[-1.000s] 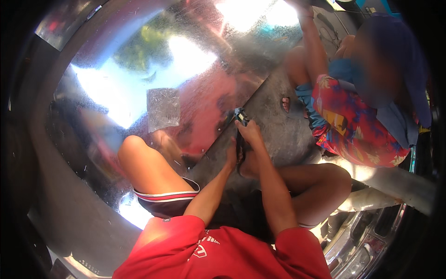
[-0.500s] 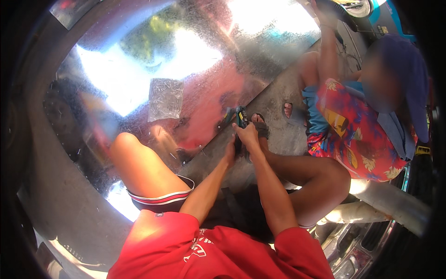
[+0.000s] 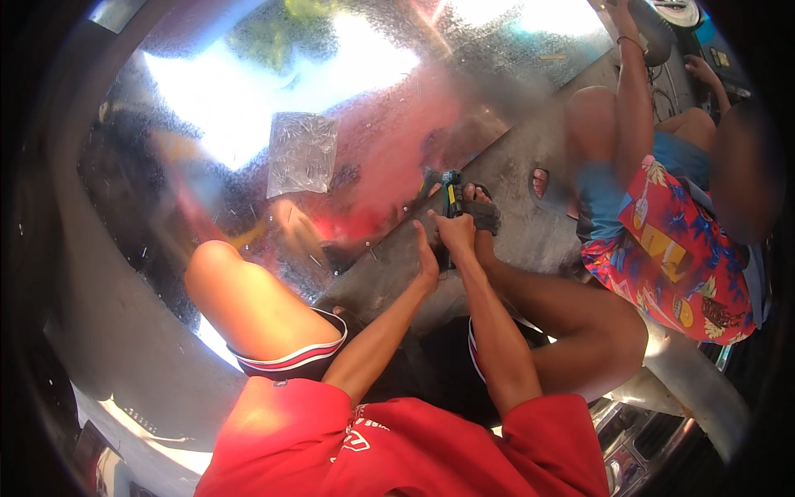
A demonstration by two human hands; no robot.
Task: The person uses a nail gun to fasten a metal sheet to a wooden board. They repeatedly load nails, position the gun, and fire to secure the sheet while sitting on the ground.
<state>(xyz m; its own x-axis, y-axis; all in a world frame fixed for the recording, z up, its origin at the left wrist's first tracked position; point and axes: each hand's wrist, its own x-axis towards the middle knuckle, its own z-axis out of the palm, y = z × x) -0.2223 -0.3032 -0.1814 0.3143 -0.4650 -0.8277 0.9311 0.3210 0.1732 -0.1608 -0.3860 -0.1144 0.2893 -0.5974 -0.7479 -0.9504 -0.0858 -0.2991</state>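
While the right hand [image 3: 458, 233] is gripping the tool [image 3: 452, 189] beside the sandal [image 3: 484, 218] with curled fingers, the left hand [image 3: 428, 262] is holding its fingers straight, contact unclear, handling apparently being the step and any next move seemingly requiring steadiness.

you appear to be in a rough, informal metalworking or repair workshop. the big shiny metal sheet [image 3: 389, 157], reaching towards eleven o'clock, is strewn with small loose bits, and a clear bag of thin metal pieces [image 3: 303, 155] lies on it at about half past ten. a green-and-black power tool [image 3: 452, 192] sits near your dial's centre, above the scuffed grey floor [image 3: 523, 238]. a thick metal pipe [image 3: 694, 383] at four and what looks like a wheel [image 3: 677, 12] before two fit too.
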